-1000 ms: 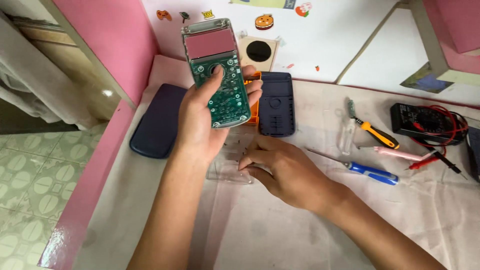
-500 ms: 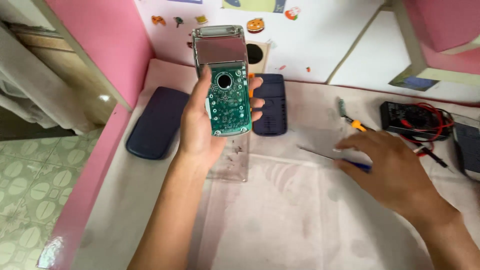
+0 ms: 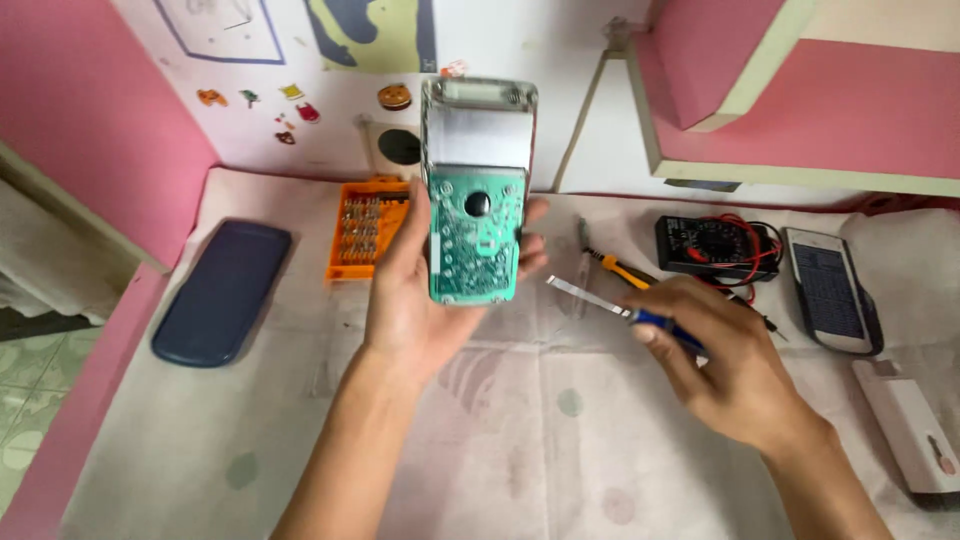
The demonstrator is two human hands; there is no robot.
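My left hand (image 3: 415, 300) holds an opened calculator (image 3: 477, 190) upright above the table, its green circuit board facing me and a grey metal shield above the board. My right hand (image 3: 715, 360) is closed around a blue-handled screwdriver (image 3: 620, 308), whose metal shaft points left toward the calculator's lower right corner. The tip stays a short way from the board.
A dark blue back cover (image 3: 222, 290) lies at the left on the white cloth. An orange bit set (image 3: 366, 228) sits behind my left hand. A yellow-handled screwdriver (image 3: 617, 268), a black multimeter (image 3: 712, 245) with red leads, another calculator (image 3: 828, 290) and a white device (image 3: 915, 435) lie at the right.
My right hand went from the cloth to the tools at the right, picked up the blue screwdriver and brought it toward the calculator. My left hand raised the calculator closer to the camera.
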